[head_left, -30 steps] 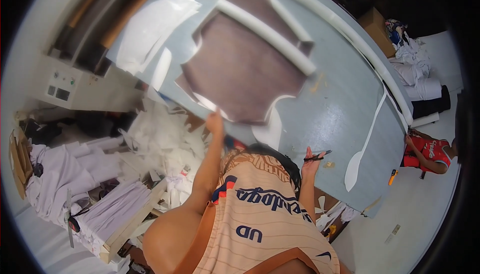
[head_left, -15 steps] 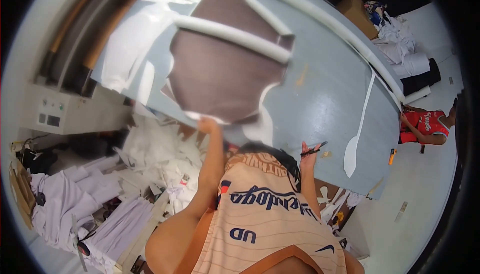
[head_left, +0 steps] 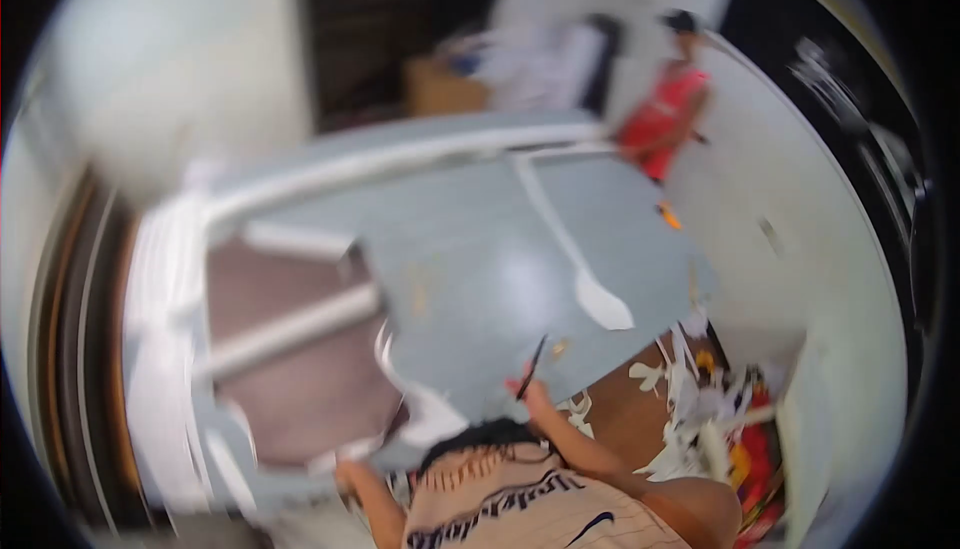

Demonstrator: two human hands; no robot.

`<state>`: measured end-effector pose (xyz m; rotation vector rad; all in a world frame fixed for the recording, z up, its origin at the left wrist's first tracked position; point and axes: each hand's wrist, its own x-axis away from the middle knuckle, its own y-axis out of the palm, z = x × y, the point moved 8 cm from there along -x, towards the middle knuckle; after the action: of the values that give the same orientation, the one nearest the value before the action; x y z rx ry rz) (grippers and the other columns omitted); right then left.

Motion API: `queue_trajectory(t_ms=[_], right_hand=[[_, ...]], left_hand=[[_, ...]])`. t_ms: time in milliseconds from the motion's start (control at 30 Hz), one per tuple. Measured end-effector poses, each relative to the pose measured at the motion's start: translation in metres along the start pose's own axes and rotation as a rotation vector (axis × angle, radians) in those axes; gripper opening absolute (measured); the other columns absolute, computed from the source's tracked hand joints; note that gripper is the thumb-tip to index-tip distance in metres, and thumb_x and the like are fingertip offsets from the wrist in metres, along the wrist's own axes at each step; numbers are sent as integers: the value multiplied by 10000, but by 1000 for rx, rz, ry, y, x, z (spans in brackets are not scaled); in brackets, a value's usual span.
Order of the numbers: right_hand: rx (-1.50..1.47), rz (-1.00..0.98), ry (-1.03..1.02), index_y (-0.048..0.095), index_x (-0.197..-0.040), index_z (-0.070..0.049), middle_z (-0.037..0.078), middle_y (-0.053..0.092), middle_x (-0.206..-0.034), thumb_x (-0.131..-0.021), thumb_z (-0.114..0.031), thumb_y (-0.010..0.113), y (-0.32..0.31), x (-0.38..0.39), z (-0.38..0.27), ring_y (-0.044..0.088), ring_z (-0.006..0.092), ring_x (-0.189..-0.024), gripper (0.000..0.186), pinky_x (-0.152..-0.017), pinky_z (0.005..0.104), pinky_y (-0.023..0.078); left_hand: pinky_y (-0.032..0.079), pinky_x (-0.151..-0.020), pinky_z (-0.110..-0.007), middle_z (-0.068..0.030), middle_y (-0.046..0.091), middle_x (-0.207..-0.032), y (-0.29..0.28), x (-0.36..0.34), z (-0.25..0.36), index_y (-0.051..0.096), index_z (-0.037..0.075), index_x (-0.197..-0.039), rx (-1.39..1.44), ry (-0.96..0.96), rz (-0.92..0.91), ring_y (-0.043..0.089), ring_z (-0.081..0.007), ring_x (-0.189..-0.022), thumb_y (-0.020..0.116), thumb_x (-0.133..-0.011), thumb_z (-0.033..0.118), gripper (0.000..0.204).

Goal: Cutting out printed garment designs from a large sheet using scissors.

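Observation:
A large dark brown sheet (head_left: 295, 324), perhaps fabric, lies at the left of the grey-blue table (head_left: 470, 219), with a white band (head_left: 290, 334) across it. At its near edge is my left hand (head_left: 348, 476), closed on the brown sheet beside a pale strip; motion blurs the fingers. My right hand (head_left: 532, 391) is closed round dark scissors (head_left: 536, 361) above the table's near side, their tips pointing away from me. White scrap (head_left: 428, 419) lies between my hands by the sheet's notched edge. The scissors' handles are partly hidden by my fingers.
White cloth covers the table's left end (head_left: 165, 349). A long white strip with a rounded end (head_left: 603, 304) lies right. A person in red (head_left: 665, 114) stands at the far right corner, near an orange tool (head_left: 668, 215). White offcuts (head_left: 690, 409) heap below the right edge.
My view has swung round to the right, so the table and brown sheet appear farther left. The scissors now point more steeply away from me. My left hand stays at the sheet's near edge.

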<state>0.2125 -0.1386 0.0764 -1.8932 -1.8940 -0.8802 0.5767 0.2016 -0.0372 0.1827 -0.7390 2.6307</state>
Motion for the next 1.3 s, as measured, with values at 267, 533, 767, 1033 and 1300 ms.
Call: queue_trajectory(t_ms=[267, 533, 767, 1033, 1300], right_hand=[[154, 71, -14, 640, -891, 43, 165, 728, -789, -881, -471, 746, -29, 32, -35, 746, 215, -714, 524, -575, 284, 571], [1103, 218, -219, 662, -869, 59, 240, 701, -874, -768, -406, 786, -48, 39, -48, 677, 414, -902, 492, -813, 453, 549], [1150, 165, -254, 610, -1087, 91, 308, 632, -1126, -771, -344, 764, -56, 11, -33, 624, 450, -1054, 559, -899, 490, 528], [1194, -91, -453, 654, -1106, 63, 288, 582, -1191, -794, -438, 769, -96, 28, -75, 525, 475, -1181, 602, -995, 520, 467], [896, 29, -612, 696, -1082, 4, 237, 650, -1122, -782, -487, 777, -284, 53, -139, 631, 380, -1063, 581, -932, 435, 514]], left_hand=[[532, -836, -434, -212, 702, -1031, -68, -20, 17, 654, -19, -1175, -630, -21, -94, 672, -358, -959, 611, -964, 340, 418], [506, -707, -466, -209, 696, -899, -131, 37, 183, 707, -34, -957, 103, -435, 607, 620, -312, -777, 764, -853, 308, 362], [544, -686, -404, -216, 681, -973, -187, 23, 344, 594, -138, -1219, 271, -8, 558, 628, -264, -780, 827, -848, 276, 603], [531, -644, -402, -220, 676, -976, -178, 48, 316, 631, -85, -1167, -62, 216, 517, 657, -297, -807, 696, -934, 272, 431], [540, -676, -421, -226, 694, -1004, -184, 73, 224, 674, -5, -1143, -1302, 479, 507, 683, -310, -851, 613, -960, 379, 430]])
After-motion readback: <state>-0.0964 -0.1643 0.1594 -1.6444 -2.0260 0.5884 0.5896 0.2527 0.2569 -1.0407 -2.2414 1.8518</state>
